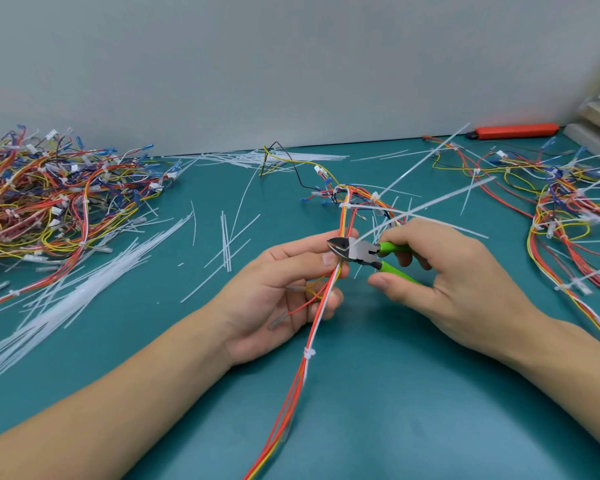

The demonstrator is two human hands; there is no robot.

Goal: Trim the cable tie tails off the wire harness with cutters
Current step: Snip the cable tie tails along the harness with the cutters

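A wire harness (pixel 300 375) of red, yellow and white wires runs from the table's near edge up through the middle. My left hand (pixel 284 292) grips it, thumb and fingers curled round the bundle. My right hand (pixel 440 285) holds green-handled cutters (pixel 364 252); their open jaws sit at the bundle just above my left thumb. A long white cable tie tail (pixel 426 202) rises from the jaws toward the upper right. Lower on the harness a white tie (pixel 308 353) is cut short.
A heap of harnesses (pixel 49 199) fills the left side, another heap with long tie tails (pixel 561 202) the right. Cut white tails (pixel 66 299) litter the teal table (pixel 395 410). An orange tool (pixel 515 130) lies by the wall at the back right.
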